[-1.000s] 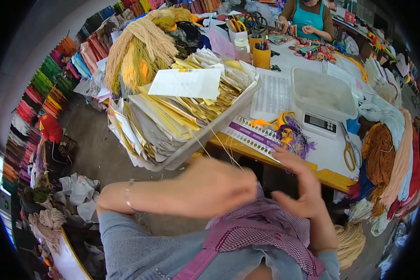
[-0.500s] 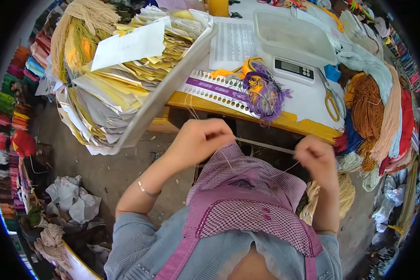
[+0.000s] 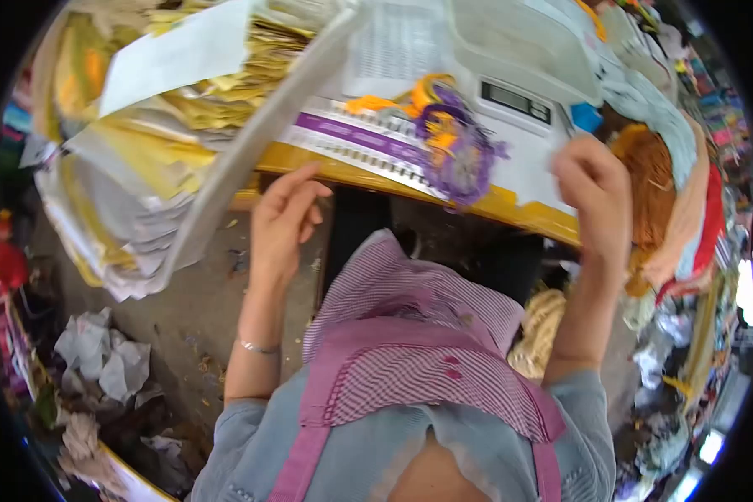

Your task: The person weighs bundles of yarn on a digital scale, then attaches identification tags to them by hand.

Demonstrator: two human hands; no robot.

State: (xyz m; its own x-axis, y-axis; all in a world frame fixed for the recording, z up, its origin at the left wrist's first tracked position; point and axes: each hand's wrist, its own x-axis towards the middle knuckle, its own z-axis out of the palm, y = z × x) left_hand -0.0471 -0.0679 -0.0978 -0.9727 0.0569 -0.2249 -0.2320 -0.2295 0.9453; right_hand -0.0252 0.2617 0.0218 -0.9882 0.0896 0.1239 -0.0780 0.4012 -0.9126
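Between left hand [image 3: 289, 219] and right hand [image 3: 592, 182], purple-orange thread [image 3: 462, 159] lies on table [image 3: 523, 182]

A thread or yarn workshop. Left of the left grip [image 3: 291, 216] stands a bin [image 3: 263, 125] crammed with papers [image 3: 142, 197]. Between the grips, a purple-and-orange thread bundle [image 3: 456, 155] lies on the counter [image 3: 527, 213]. A digital scale [image 3: 514, 102] sits ahead of the right grip [image 3: 594, 184], brown hanks [image 3: 648, 180] to its right. The blurred colours [image 3: 728, 125] farther right may be more yarn.
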